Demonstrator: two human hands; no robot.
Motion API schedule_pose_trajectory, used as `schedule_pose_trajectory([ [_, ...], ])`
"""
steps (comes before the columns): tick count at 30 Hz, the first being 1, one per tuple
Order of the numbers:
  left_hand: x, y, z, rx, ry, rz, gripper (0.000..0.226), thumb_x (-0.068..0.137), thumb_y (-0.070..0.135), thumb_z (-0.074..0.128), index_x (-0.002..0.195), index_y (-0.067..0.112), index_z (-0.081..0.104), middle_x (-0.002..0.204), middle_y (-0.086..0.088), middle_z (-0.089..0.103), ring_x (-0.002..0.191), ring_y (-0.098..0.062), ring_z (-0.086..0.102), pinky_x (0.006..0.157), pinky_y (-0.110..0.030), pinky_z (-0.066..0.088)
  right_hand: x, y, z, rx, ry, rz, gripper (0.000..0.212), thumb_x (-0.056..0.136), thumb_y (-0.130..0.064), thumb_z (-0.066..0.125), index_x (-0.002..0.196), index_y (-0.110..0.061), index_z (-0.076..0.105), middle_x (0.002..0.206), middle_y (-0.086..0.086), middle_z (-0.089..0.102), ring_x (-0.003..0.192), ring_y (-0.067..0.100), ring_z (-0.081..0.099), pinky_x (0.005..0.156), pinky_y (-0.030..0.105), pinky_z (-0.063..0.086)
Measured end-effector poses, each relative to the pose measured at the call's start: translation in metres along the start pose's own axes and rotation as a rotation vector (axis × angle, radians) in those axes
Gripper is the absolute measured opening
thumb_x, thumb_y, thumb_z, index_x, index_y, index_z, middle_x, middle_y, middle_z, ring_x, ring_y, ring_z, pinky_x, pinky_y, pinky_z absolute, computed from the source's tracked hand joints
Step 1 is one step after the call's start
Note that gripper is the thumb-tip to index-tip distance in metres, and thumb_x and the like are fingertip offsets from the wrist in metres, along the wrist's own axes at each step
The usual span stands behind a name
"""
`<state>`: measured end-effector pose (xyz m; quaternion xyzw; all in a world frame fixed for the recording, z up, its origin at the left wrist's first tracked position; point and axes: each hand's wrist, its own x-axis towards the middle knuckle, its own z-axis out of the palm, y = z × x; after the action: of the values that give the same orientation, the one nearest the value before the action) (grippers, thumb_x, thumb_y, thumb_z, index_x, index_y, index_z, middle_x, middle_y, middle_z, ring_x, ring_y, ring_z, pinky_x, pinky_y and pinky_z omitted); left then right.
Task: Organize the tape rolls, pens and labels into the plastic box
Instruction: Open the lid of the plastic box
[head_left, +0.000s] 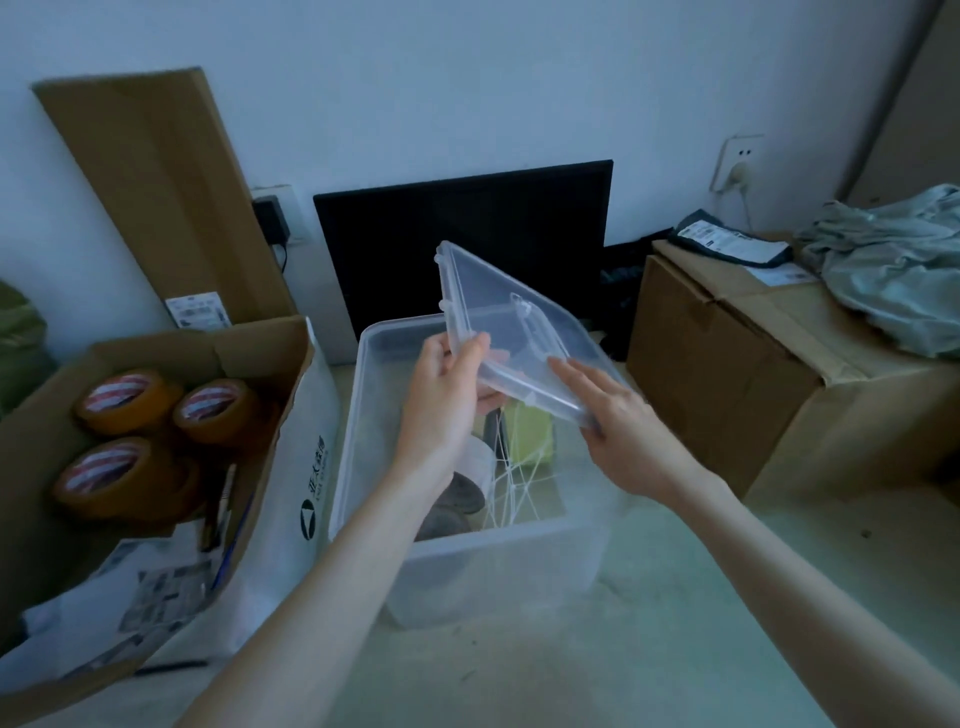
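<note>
A clear plastic box (363, 467) stands open on the floor in the middle. Inside it lie a white roll (480, 460), a yellow-green pad (530, 431), white cable ties (511, 493) and dark items. Both hands hold a flat clear plastic case (498, 322) tilted above the box. My left hand (447, 400) grips its near left edge; my right hand (618, 415) holds its lower right corner. At the left, an open cardboard box (260, 353) holds three brown tape rolls (127, 400), pens (223, 493) and printed labels (156, 587).
A flat cardboard sheet (156, 182) and a black monitor (467, 234) lean on the back wall. A closed cardboard carton (779, 374) at the right carries a parcel and a grey-green garment (893, 270). A white bag (291, 519) sits between the two boxes.
</note>
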<state>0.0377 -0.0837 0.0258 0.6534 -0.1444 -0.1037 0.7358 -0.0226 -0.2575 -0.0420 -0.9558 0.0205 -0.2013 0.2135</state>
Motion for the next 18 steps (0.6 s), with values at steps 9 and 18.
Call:
schedule_pose_trajectory([
  [9, -0.027, -0.034, -0.048, 0.723, -0.053, 0.275, 0.017, 0.099, 0.033, 0.045, 0.112, 0.026, 0.054, 0.106, 0.013, 0.059, 0.100, -0.006, 0.057, 0.080, -0.020, 0.041, -0.016, 0.007, -0.006, 0.282, 0.350, 0.052, 0.063, 0.085, 0.013, 0.041, 0.137, -0.022, 0.051, 0.080, 0.000, 0.065, 0.063, 0.006, 0.057, 0.054, 0.016, 0.040],
  [18, -0.069, -0.059, -0.063, 1.311, -0.192, 0.486, 0.028, 0.100, 0.049, 0.028, 0.110, 0.035, 0.051, 0.095, 0.023, 0.054, 0.090, -0.009, 0.057, 0.071, -0.031, 0.047, -0.054, 0.016, 0.006, 0.401, 0.464, 0.210, 0.051, 0.093, 0.007, 0.042, 0.134, -0.020, 0.052, 0.087, 0.008, 0.068, 0.069, 0.024, 0.061, 0.054, 0.025, 0.047],
])
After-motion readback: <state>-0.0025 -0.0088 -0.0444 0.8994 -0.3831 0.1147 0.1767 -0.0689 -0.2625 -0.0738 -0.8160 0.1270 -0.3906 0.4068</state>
